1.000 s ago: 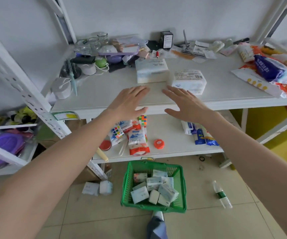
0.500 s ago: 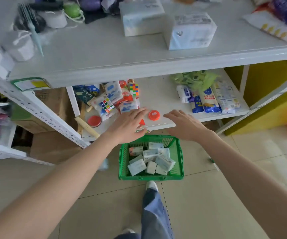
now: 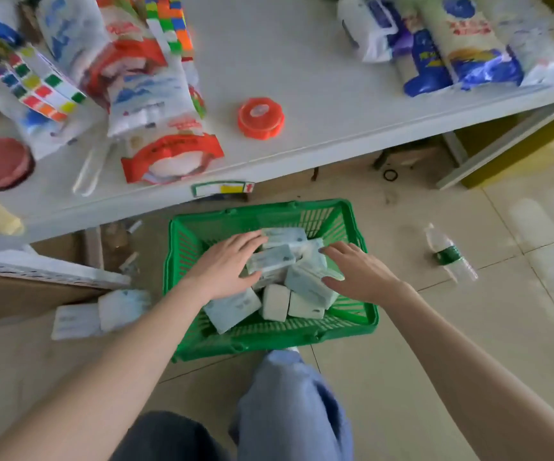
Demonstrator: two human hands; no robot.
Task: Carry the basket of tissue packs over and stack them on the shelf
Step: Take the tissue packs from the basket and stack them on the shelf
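Right now my left hand (image 3: 225, 266) lies flat with fingers stretched out over the tissue packs (image 3: 280, 261) in the green basket (image 3: 269, 331), its fingertips resting on the top of the heap and gripping nothing. My right hand (image 3: 357, 272) comes in from the other side, fingers spread and loose, the thumb against the edge of a pale green pack; it touches the pile but has not closed on any pack. The packs sit jumbled in the middle of the basket, some flat, some tipped on edge, one white pack standing upright near the front. The basket itself rests on the tiled floor (image 3: 435, 344), just in front of the lower shelf (image 3: 285, 61), with my blue trouser leg (image 3: 288, 404) right behind it. Two more packs (image 3: 97, 312) lie on the floor to the left of the basket, beside a cardboard box (image 3: 19, 294). A plastic water bottle (image 3: 448, 252) with a green label lies on the tiles well to the right. On the shelf above I see an orange round lid (image 3: 261, 117) near the front edge, red-and-white bags (image 3: 165, 128) and a puzzle cube pack (image 3: 39, 84) at the left, and blue-and-white packets (image 3: 462, 44) at the right.
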